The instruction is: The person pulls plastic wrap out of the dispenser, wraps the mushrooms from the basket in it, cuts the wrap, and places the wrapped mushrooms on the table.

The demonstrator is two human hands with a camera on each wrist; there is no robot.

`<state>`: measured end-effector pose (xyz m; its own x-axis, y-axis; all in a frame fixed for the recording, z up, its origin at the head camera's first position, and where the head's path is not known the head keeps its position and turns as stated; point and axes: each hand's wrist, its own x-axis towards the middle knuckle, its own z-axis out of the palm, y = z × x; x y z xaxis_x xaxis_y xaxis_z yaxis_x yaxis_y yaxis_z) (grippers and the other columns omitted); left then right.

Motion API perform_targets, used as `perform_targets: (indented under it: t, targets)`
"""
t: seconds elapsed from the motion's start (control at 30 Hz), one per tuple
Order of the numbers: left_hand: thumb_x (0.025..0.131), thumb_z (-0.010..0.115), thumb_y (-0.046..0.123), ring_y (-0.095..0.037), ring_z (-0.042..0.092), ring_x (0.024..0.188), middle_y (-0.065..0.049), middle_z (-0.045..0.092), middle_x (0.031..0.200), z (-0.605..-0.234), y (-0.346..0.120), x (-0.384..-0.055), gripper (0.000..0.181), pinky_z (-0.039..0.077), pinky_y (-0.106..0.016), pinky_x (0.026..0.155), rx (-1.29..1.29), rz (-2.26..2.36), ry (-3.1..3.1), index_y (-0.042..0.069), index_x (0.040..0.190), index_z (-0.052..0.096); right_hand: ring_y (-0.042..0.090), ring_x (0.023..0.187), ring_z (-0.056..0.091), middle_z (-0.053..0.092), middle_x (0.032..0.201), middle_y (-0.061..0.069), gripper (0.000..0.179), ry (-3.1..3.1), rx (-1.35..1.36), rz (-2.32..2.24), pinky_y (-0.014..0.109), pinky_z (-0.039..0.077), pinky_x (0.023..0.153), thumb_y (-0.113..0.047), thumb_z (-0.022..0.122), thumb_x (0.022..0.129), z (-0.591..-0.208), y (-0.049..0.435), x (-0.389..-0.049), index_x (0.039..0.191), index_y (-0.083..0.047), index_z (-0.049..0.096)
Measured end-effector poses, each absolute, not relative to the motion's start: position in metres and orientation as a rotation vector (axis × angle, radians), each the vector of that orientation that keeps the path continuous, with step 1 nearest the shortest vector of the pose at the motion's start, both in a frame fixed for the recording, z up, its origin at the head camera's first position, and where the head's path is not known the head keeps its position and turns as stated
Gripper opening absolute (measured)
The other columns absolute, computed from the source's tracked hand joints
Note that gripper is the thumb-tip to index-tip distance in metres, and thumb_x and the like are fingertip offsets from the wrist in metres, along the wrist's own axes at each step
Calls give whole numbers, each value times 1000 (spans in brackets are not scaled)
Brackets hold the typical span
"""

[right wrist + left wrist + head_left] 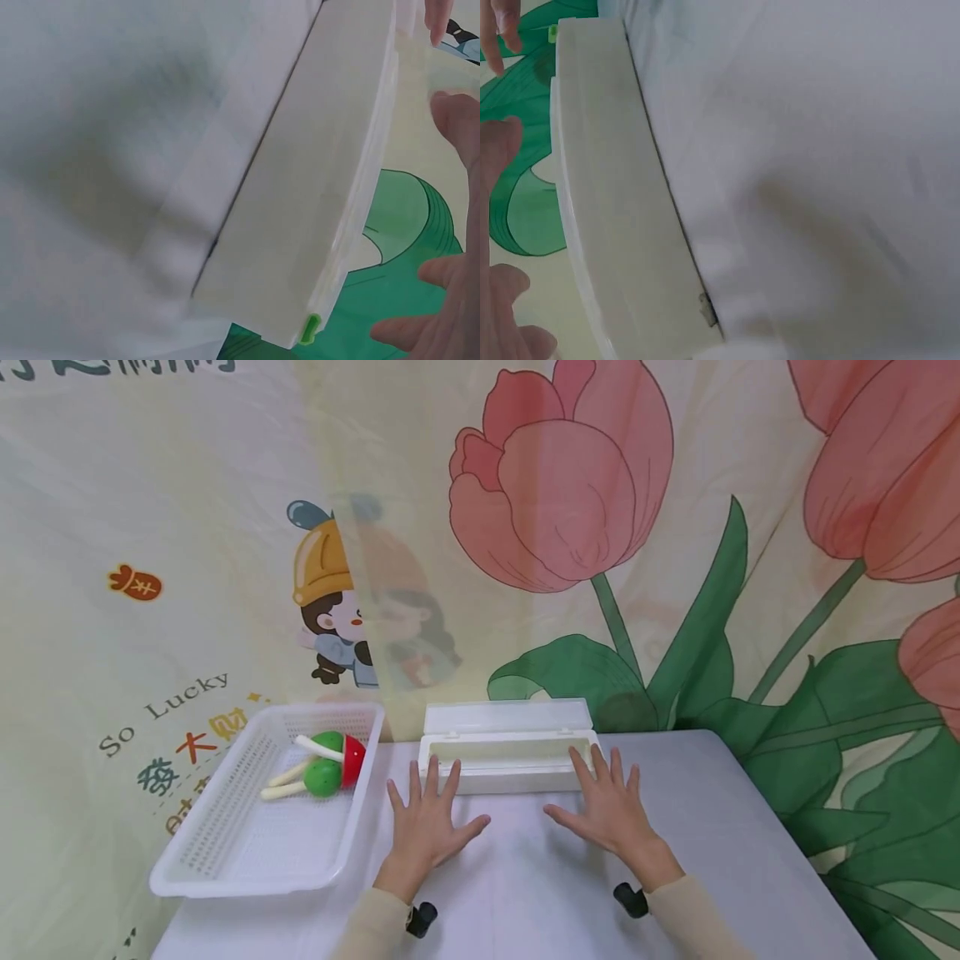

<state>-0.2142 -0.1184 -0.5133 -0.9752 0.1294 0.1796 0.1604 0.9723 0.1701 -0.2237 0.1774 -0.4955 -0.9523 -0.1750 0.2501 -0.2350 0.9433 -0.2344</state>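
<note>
A long white box with its lid raised stands at the back of the table. In the right wrist view a small green tab shows at one end of the box. My left hand, fingers spread, hovers in front of the box's left part. On the other side my right hand is spread the same way, its fingertips overlapping the box's right end in the head view. Neither hand holds anything. Whether any fingertip touches the box, I cannot tell.
To the left stands a white mesh basket with several toys in it, green round heads and a red one on pale sticks. A printed cloth with tulips hangs behind the white-covered table.
</note>
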Motion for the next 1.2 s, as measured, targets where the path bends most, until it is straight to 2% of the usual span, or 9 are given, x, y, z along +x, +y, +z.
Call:
perform_targets:
  t: [0.13,0.23,0.43,0.6,0.7,0.8,0.97,1.2]
  targets:
    - [87,57,76,-49,14,156,-18,25,169,-500,-124,-223,94,9,-79,117,-239,-285,-2947,25,162,32,61,149,20,34,160,31,103,-2876,367,428,85,16,109,-69,71,82,-488,180,-231,159,-11,36]
    - [90,61,67,-50,23,153,-19,33,165,-489,-127,-232,88,16,-78,116,-262,-331,-2928,23,161,35,61,149,20,36,159,30,100,-2884,381,440,86,16,108,-63,74,83,-484,184,-240,158,-10,37]
    - [93,68,50,-45,47,141,-17,53,152,-470,-132,-254,75,39,-69,110,-277,-428,-2878,17,156,43,64,144,29,44,153,32,92,-2839,463,496,84,26,106,-52,78,85,-479,196,-259,155,-6,40]
    - [93,73,41,-37,59,130,-15,61,144,-462,-136,-269,70,52,-59,101,-314,-467,-2873,14,152,48,61,140,37,49,149,31,85,-2801,526,569,74,36,109,-42,81,86,-476,206,-271,152,-3,44]
    - [93,74,34,-35,63,125,-15,64,140,-459,-139,-276,63,55,-55,98,-332,-503,-2885,14,149,53,58,141,39,50,150,28,83,-2805,518,629,69,39,110,-38,82,86,-475,211,-275,152,-3,44]
    - [94,73,29,-33,63,126,-14,65,139,-456,-145,-284,54,54,-51,102,-326,-557,-2920,14,144,58,52,140,43,49,151,27,82,-2831,503,707,65,43,109,-35,80,89,-475,213,-278,153,-2,42]
    - [97,71,18,-30,65,121,-11,70,128,-457,-153,-294,36,54,-48,103,-367,-645,-2988,11,132,68,43,130,51,51,147,25,77,-2856,475,848,60,48,105,-29,78,92,-478,213,-283,153,0,41]
    - [94,72,10,-28,69,108,-9,74,112,-477,-156,-301,27,56,-48,96,-425,-614,-3025,7,121,73,42,131,52,52,148,25,72,-2904,418,902,60,45,108,-23,75,94,-486,213,-286,152,0,41]
